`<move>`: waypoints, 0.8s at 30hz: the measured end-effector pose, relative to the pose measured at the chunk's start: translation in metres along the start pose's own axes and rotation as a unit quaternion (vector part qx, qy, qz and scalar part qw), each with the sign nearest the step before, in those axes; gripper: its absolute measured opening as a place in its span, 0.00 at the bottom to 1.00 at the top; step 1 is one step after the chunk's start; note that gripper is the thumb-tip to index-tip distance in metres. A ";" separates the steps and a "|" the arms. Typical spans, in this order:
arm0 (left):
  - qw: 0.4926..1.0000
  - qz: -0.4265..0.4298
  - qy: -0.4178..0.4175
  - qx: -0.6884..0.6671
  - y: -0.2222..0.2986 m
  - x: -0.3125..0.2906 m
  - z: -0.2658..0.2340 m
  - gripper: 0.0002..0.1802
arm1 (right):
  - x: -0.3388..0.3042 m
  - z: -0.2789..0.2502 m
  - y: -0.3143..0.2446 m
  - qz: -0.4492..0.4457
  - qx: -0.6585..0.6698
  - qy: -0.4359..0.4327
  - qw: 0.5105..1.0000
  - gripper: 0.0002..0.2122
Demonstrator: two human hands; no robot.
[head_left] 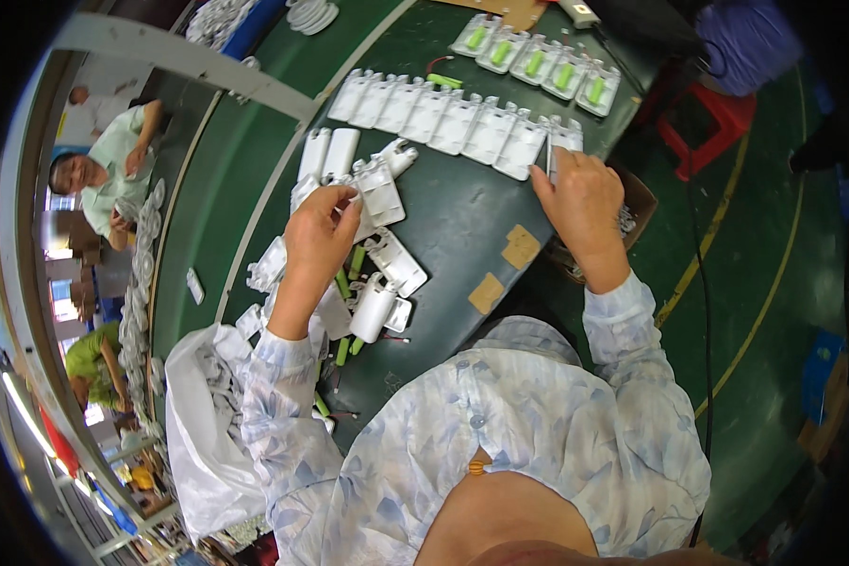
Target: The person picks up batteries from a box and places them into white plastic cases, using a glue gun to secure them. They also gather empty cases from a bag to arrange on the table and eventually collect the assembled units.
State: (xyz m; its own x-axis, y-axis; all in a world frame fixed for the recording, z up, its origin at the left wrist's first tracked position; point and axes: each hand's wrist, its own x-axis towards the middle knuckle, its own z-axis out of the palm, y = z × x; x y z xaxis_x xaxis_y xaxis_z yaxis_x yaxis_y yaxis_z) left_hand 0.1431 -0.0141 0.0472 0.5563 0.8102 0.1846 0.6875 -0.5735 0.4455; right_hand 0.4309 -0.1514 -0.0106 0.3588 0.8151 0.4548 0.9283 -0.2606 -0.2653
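Note:
My left hand (pixel 319 238) is closed in a pinch over a loose pile of white plastic housings. Its fingertips are beside an open housing (pixel 379 192), and what they pinch is too small to make out. My right hand (pixel 583 203) grips the last white housing (pixel 565 135) at the right end of a slanting row, thumb on its near side and fingers over it. The row of open white housings (pixel 453 121) lies side by side across the dark green table (pixel 462 212). Behind the row lies one green battery cell (pixel 444 81) with a red wire.
Several housings with green cells (pixel 535 62) stand at the far right. More green cells (pixel 357 262) lie among the pile. A white bag (pixel 203 424) of parts sits at left. A cardboard box (pixel 640 209) and red stool (pixel 707 127) are at right. Two people work beyond the left frame.

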 end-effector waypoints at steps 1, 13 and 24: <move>1.000 -0.008 0.005 0.004 -0.005 0.000 -0.003 0.10 | 0.000 0.002 -0.003 -0.001 0.022 0.007 1.000 0.12; 0.983 0.130 -0.002 0.129 0.008 0.009 0.022 0.14 | 0.005 0.012 0.014 -0.026 0.100 0.103 0.989 0.10; 0.985 0.108 -0.011 0.131 -0.006 0.032 0.015 0.19 | 0.011 0.017 -0.074 -0.296 0.331 -0.006 0.896 0.12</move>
State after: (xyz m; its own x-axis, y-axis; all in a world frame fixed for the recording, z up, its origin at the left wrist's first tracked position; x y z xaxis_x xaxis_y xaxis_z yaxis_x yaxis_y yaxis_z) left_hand 0.1636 0.0131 0.0372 0.7111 0.6646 0.2294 0.6471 -0.7462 0.1563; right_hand 0.3649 -0.1145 -0.0004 -0.1820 0.7157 0.6742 0.6927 0.5800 -0.4287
